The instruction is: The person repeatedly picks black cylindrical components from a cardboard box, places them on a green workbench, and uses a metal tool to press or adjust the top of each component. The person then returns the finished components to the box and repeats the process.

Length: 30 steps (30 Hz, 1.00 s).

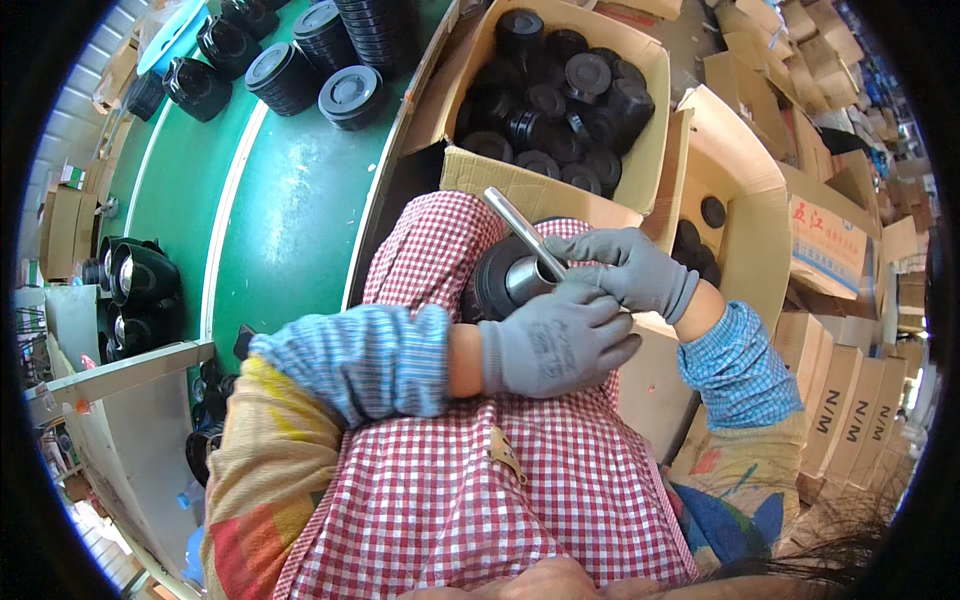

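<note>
My right hand [632,268], in a grey glove, is closed around the lower end of a shiny metal rod [515,225], which slants up and to the left. Just below it my left hand [556,348], also gloved in grey, has its fingers curled in close to the right fingertips; whatever they grip is hidden. Between my knees, behind the hands, is a round black part [490,283] with a short silver metal cylinder [526,280] at its middle. The rod passes in front of this cylinder. My hands cover part of both.
An open cardboard box [555,188] full of round black parts stands ahead, beside another open box [745,215] holding a few. To the left, a green-topped table [290,200] carries stacked black discs [352,95] and glossy black housings [195,88]. Cartons [850,400] line the right.
</note>
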Tool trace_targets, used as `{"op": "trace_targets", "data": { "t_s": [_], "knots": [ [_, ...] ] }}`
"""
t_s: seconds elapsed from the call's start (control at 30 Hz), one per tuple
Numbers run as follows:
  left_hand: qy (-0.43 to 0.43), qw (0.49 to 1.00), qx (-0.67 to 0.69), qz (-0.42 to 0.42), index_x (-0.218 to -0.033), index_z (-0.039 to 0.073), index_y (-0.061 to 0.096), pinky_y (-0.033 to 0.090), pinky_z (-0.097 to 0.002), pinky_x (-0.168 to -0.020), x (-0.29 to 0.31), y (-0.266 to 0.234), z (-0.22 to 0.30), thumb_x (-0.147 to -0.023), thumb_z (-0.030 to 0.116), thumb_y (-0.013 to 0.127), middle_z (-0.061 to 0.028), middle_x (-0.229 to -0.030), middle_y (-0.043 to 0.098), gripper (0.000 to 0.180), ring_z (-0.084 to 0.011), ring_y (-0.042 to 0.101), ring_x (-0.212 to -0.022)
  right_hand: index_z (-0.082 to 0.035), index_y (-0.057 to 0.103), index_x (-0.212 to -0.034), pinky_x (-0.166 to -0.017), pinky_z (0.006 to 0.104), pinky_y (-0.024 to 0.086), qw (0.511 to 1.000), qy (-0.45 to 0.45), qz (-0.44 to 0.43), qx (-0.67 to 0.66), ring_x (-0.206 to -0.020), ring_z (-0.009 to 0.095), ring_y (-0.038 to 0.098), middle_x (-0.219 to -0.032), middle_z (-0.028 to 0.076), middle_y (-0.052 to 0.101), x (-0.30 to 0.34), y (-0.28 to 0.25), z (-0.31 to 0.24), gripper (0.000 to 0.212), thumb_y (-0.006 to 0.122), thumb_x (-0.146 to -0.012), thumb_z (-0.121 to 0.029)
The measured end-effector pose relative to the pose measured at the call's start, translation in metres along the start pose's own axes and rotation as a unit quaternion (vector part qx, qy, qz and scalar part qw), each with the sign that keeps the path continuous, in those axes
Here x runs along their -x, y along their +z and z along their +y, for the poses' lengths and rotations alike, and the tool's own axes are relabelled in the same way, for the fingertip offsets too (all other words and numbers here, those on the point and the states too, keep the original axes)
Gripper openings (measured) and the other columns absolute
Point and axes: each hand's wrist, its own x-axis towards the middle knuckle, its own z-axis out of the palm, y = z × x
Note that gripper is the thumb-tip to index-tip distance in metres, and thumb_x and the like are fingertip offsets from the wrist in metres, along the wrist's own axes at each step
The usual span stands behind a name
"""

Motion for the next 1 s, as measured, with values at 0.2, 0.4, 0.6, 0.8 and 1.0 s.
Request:
{"op": "trace_targets", "data": {
  "t_s": [0.2, 0.4, 0.6, 0.8, 1.0],
  "knots": [
    [-0.046, 0.998, -0.031, -0.027, -0.088, 0.011, 0.060, 0.049, -0.0388, -0.072, -0.008, 0.023, -0.003, -0.079, 0.025, 0.064, -0.0033, -0.083, 0.060, 0.017, -0.0208, 0.061, -0.078, 0.000, 0.069, -0.127, -0.107, 0.0400, 0.043, 0.991, -0.080, -0.104, 0.031, -0.119, 0.025, 0.059, -0.126, 0.014, 0.066, -0.026, -0.028, 0.015, 0.039, 0.068, -0.095, -0.021],
    [-0.066, 0.998, -0.006, -0.016, -0.079, 0.012, 0.058, 0.048, -0.0371, -0.063, -0.014, 0.020, -0.017, -0.077, 0.026, 0.065, -0.0026, -0.077, 0.057, 0.015, -0.0197, 0.060, -0.072, -0.003, 0.075, -0.112, -0.112, 0.0446, 0.035, 0.917, -0.377, 0.022, 0.124, -0.126, 0.032, 0.055, -0.123, 0.018, 0.066, -0.106, -0.011, -0.003, 0.040, 0.060, -0.097, -0.037],
    [-0.060, 0.993, 0.098, -0.034, -0.079, 0.016, 0.061, 0.048, -0.0382, -0.068, -0.005, 0.023, -0.035, -0.080, 0.029, 0.066, 0.0018, -0.075, 0.059, 0.013, -0.0189, 0.061, -0.074, -0.002, 0.060, -0.078, -0.096, 0.0469, 0.046, 0.871, -0.475, 0.023, 0.120, -0.101, 0.034, 0.062, -0.090, 0.014, 0.063, -0.135, -0.006, 0.026, 0.023, 0.059, -0.094, -0.019],
    [0.022, 0.974, 0.224, -0.010, -0.081, 0.017, 0.063, 0.050, -0.0395, -0.077, 0.012, 0.010, -0.059, -0.079, 0.030, 0.067, 0.0009, -0.076, 0.059, 0.014, -0.0204, 0.060, -0.075, -0.005, 0.057, -0.068, -0.080, 0.0412, 0.044, 0.904, -0.365, 0.168, 0.144, -0.079, 0.031, 0.058, -0.078, 0.010, 0.060, -0.113, -0.014, 0.034, 0.034, 0.055, -0.096, -0.024],
    [0.044, 0.932, 0.343, 0.106, -0.070, 0.015, 0.061, 0.050, -0.0484, -0.098, 0.031, 0.003, -0.071, -0.083, 0.024, 0.068, 0.0015, -0.067, 0.058, 0.017, -0.0209, 0.059, -0.067, -0.007, 0.058, -0.069, -0.072, 0.0417, 0.043, 0.872, -0.347, 0.240, 0.249, -0.072, 0.031, 0.057, -0.073, 0.008, 0.060, -0.100, -0.019, 0.040, 0.040, 0.053, -0.098, -0.033]
  ]
}}
